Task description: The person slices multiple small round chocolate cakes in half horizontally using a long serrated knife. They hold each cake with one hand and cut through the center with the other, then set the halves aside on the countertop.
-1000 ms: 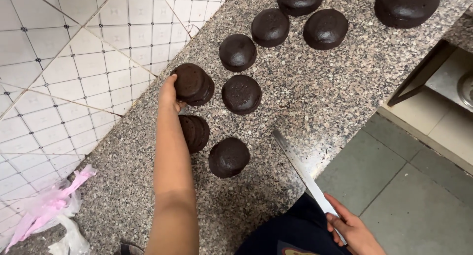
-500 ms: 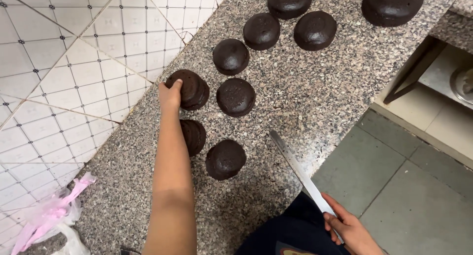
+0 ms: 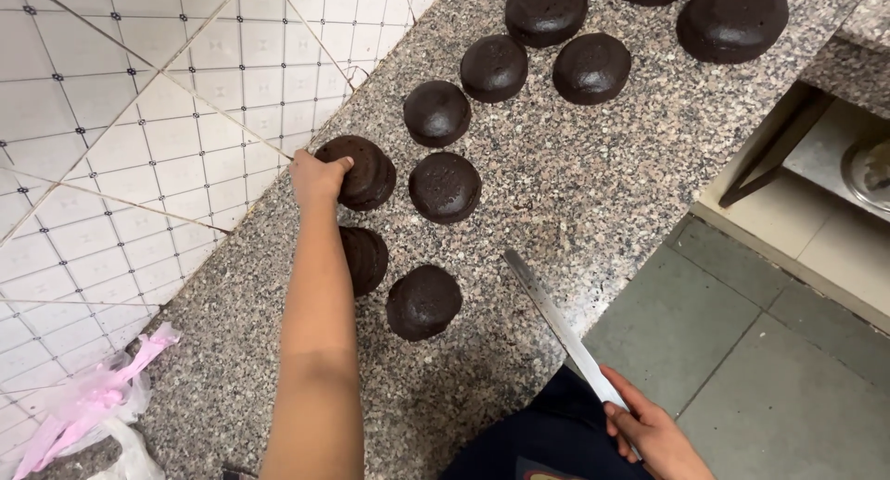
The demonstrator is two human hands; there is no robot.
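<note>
Left hand [image 3: 315,179], left of centre frame, has its fingers curled over the near rim of a dark round cake [image 3: 360,171] that sits tilted on the granite tabletop [image 3: 593,202], close to the tiled wall [image 3: 111,165]. Right hand [image 3: 654,434], bottom right, has its fingers wrapped round the handle of a long knife [image 3: 556,327]; the blade lies flat over the tabletop's front edge.

Risks, as judged: the cake may crack or crumble under a one-sided grip, and the forearm crosses over a second cake [image 3: 366,258] and could scuff it. The blade overhangs the edge near the body, so a slip is possible.

Room: cakes crowd the left and upper frame, while the centre-right tabletop offers open granite.
</note>
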